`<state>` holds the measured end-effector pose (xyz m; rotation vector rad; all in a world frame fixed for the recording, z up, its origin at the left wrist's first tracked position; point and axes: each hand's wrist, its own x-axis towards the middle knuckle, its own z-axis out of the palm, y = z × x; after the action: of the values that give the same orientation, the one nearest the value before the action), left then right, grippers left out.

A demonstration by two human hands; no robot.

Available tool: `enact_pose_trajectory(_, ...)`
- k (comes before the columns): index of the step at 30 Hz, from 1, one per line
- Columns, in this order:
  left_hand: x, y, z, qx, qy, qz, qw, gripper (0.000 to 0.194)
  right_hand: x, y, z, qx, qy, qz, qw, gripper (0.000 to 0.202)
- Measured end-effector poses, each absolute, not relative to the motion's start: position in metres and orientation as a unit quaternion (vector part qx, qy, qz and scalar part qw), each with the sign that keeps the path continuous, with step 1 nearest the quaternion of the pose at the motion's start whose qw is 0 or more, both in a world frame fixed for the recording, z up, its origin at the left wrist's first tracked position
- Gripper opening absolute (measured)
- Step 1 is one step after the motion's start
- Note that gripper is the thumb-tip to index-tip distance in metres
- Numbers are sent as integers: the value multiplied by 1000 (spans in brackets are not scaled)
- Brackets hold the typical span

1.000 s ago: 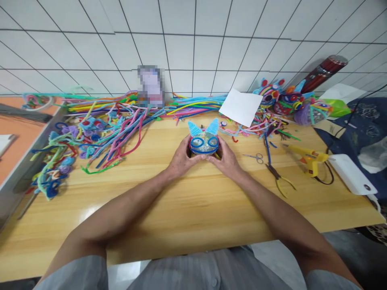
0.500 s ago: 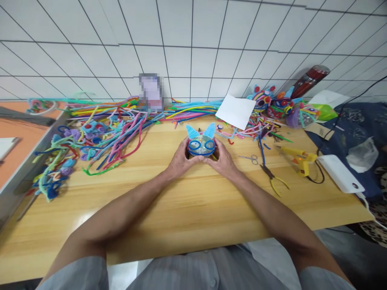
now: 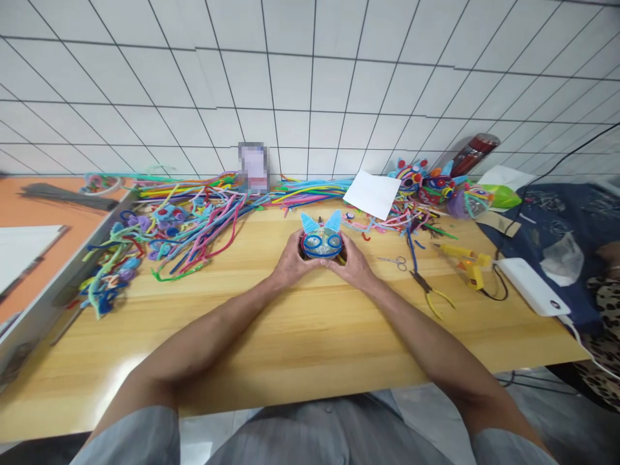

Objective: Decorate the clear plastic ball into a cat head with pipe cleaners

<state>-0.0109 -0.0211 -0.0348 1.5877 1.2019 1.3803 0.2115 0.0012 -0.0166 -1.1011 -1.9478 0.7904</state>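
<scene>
Evidently for an even, steady hold, the left hand (image 3: pixel 289 261) and right hand (image 3: pixel 355 263) cup the eared figure (image 3: pixel 321 245) from both sides, fingers closed around its flanks and thumbs meeting at its near edge. It is over the wooden table (image 3: pixel 290 342), face turned toward the wearer; whether its base touches the wood cannot be told. Its body looks glossy and clear, perhaps thin plastic, with blue loops around the eyes and pointed, ribbed light-blue ears. Left of the figure lies a fuzzy tangle of pipe cleaners (image 3: pixel 198 242), perhaps heaped aside to free room. Right of it rest small scissors (image 3: pixel 400 262), slim-nosed pliers (image 3: pixel 424 286) with yellow handles and a yellow glue gun (image 3: pixel 469 258), probably placed for easy reach. Beyond the figure lies smooth, flat white paper (image 3: pixel 372 194).
</scene>
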Motion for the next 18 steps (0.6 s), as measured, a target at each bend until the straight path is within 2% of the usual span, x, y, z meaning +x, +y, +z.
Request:
enact_pose_trajectory(6, -7, -24, -31, 580, 479, 531, 390, 106, 216, 2, -14, -406, -785, 304, 356, 99)
enact_pose_trajectory(18, -7, -19, -37, 602, 459, 541, 366, 108, 217, 7, -22, -408, -765, 335, 370, 103)
